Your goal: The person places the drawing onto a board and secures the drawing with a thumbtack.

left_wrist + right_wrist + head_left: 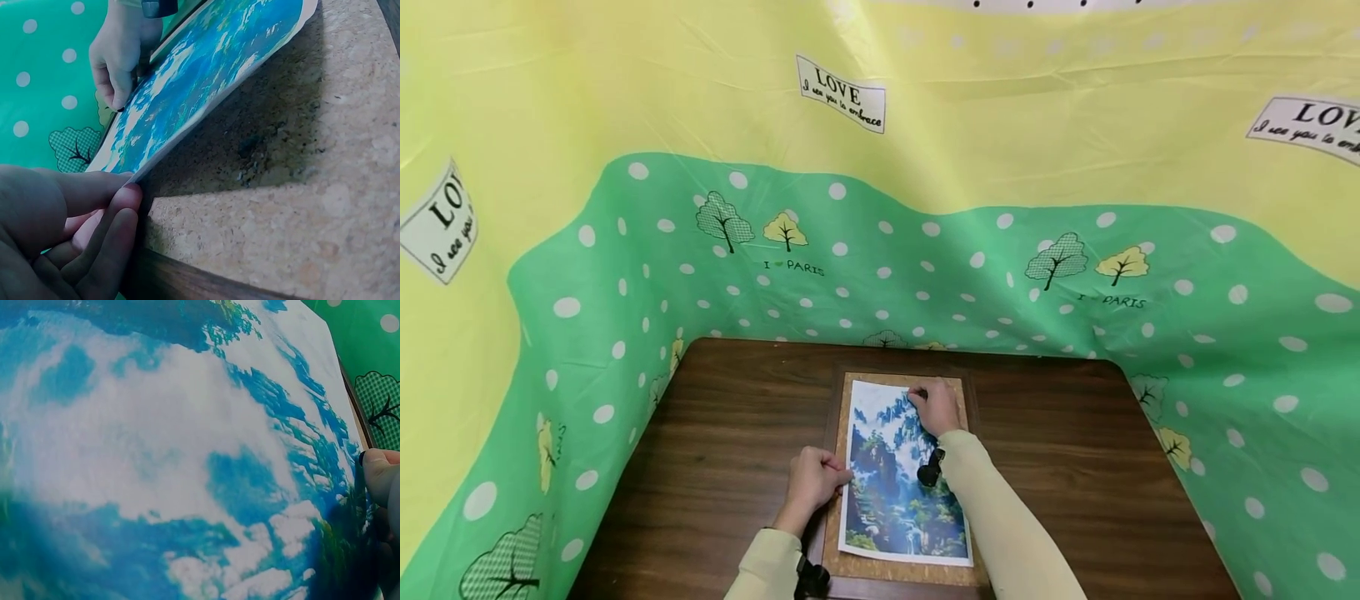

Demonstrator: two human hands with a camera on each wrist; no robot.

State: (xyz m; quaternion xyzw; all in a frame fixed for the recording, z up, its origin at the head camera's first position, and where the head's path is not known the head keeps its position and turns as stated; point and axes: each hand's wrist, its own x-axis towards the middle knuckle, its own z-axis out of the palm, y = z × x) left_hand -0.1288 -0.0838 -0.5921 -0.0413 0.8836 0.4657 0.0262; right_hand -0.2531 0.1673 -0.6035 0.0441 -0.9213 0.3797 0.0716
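A printed landscape picture (891,467) of blue mountains and a waterfall lies over a cork board (887,571) with a dark wooden frame. My left hand (814,482) pinches the picture's left edge between thumb and fingers. In the left wrist view, that edge of the sheet (187,128) is raised off the cork, with a shadow beneath. At the top right part of the picture, my right hand (937,406) pinches a small black thing (362,457) against the sheet; its kind is mostly hidden by the fingers.
The board lies on a dark brown wooden table (722,450). A green and yellow curtain (880,258) printed with dots and trees encloses the table at the back and both sides. A black wrist camera (930,468) sits on the right sleeve.
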